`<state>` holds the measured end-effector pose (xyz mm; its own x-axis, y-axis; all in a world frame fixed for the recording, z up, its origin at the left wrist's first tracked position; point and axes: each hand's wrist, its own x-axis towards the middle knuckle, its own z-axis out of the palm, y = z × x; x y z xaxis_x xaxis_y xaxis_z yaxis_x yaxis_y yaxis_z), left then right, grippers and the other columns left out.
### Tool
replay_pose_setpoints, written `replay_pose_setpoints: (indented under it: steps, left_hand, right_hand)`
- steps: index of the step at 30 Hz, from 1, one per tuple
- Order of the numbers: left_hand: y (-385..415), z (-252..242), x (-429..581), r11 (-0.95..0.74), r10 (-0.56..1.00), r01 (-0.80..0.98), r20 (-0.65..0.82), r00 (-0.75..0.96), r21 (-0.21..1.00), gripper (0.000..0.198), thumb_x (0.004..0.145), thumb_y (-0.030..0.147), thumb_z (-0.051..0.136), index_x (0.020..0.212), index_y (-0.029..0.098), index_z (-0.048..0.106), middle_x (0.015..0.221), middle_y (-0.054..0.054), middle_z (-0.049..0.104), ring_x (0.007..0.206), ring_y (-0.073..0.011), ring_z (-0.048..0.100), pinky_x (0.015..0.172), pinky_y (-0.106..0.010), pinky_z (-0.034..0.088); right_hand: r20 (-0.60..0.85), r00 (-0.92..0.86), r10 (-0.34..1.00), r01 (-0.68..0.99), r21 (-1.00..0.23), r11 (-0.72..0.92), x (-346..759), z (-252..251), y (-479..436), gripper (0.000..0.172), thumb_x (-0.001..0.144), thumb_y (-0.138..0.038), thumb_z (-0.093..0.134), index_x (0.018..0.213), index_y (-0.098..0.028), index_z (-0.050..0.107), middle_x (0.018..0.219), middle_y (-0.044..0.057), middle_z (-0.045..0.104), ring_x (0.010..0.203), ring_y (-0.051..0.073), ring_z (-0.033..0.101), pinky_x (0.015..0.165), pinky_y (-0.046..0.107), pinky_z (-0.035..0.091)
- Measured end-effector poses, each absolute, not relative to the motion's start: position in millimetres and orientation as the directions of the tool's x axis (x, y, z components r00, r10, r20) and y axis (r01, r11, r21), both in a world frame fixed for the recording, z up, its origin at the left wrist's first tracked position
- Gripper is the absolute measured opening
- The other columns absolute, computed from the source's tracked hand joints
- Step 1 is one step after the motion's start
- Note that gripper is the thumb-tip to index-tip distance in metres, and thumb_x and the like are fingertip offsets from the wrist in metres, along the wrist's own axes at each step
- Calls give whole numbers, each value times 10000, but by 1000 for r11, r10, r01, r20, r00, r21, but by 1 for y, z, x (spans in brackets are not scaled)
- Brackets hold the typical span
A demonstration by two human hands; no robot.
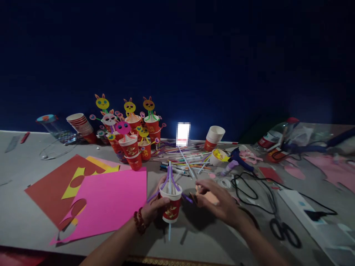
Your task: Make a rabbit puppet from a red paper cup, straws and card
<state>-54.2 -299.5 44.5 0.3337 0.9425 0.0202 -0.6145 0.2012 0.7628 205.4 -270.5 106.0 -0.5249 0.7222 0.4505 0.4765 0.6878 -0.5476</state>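
My left hand is wrapped around a red paper cup with a white rim and gold print, held upright above the table. Purple pipe cleaners rise from inside the cup and meet near the top, and purple ends also stick out at both sides. A pale straw runs through the cup and pokes out below its base. To the right of the cup is my right hand, its fingers bent and apart from the thumb. It is near the right purple end, with nothing visible held.
Finished cup figures with paper faces stand at the back left. Coloured paper sheets lie on the left. Behind the cup are scattered pens and straws. On the right are a glue gun, cables, scissors and a power strip.
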Motion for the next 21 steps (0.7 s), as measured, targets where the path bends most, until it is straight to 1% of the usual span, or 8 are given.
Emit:
replay_pose_setpoints:
  steps: [1, 2, 3, 5, 8, 14, 18, 21]
  left_hand:
    - [-300, 45, -54, 194, 944, -613, 26, 330, 766, 798, 677, 312, 777, 1396, 227, 440, 1107, -86, 657, 1025, -268, 613, 923, -390, 455]
    - [-301, 45, -54, 184, 945, -613, 34, 326, 768, 777, 675, 307, 779, 1378, 226, 460, 1103, -79, 654, 1038, -271, 604, 928, -389, 451]
    - [-301, 45, -54, 175, 945, -614, 43, 323, 770, 755, 674, 301, 780, 1361, 225, 477, 1098, -75, 650, 1046, -273, 596, 934, -391, 446]
    - [-301, 45, -54, 162, 943, -610, 60, 326, 776, 723, 673, 289, 781, 1334, 217, 498, 1093, -75, 645, 1049, -273, 588, 946, -398, 437]
    - [-301, 45, -54, 157, 936, -599, 76, 344, 786, 705, 667, 286, 785, 1309, 203, 504, 1116, -93, 634, 1057, -272, 579, 953, -400, 427]
    - [-301, 49, -54, 148, 917, -587, 112, 383, 796, 707, 653, 314, 798, 1279, 194, 492, 1148, -105, 616, 1058, -269, 569, 936, -384, 422]
    - [-300, 47, -53, 128, 907, -589, 145, 394, 798, 696, 643, 320, 808, 1252, 201, 493, 1103, -94, 617, 1009, -259, 574, 881, -365, 437]
    - [-301, 44, -54, 136, 898, -591, 153, 413, 795, 694, 648, 300, 813, 1250, 213, 480, 1044, -66, 602, 974, -237, 571, 853, -349, 440]
  right_hand:
    - [411, -586, 698, 445, -557, 702, 194, 105, -275, 422, 924, -282, 571, 1335, -240, 487, 1184, 110, 654, 951, 210, 663, 828, 334, 545]
    - [384, -627, 678, 422, -564, 710, 185, 103, -277, 447, 924, -310, 582, 1353, -245, 476, 1231, 116, 637, 1057, 232, 631, 883, 351, 525]
    - [368, -656, 659, 392, -580, 714, 179, 101, -277, 456, 930, -340, 576, 1363, -244, 471, 1255, 121, 625, 1118, 243, 602, 912, 360, 510]
    - [359, -688, 631, 333, -616, 714, 172, 99, -274, 444, 945, -406, 542, 1355, -243, 491, 1251, 124, 622, 1158, 251, 570, 934, 374, 490]
    - [361, -694, 623, 276, -665, 693, 170, 96, -268, 414, 961, -439, 499, 1325, -245, 536, 1204, 118, 627, 1107, 242, 578, 909, 374, 487]
    - [388, -643, 660, 182, -760, 624, 167, 93, -272, 313, 969, -335, 495, 1260, -256, 580, 1119, 92, 651, 1043, 227, 587, 893, 371, 476]
    - [378, -564, 734, 166, -819, 550, 161, 89, -276, 253, 963, -333, 495, 1152, -242, 637, 1041, 80, 679, 963, 219, 617, 842, 346, 492]
    - [337, -553, 762, 163, -853, 496, 160, 88, -275, 272, 935, -383, 542, 1125, -225, 657, 1021, 81, 693, 921, 220, 633, 812, 337, 503]
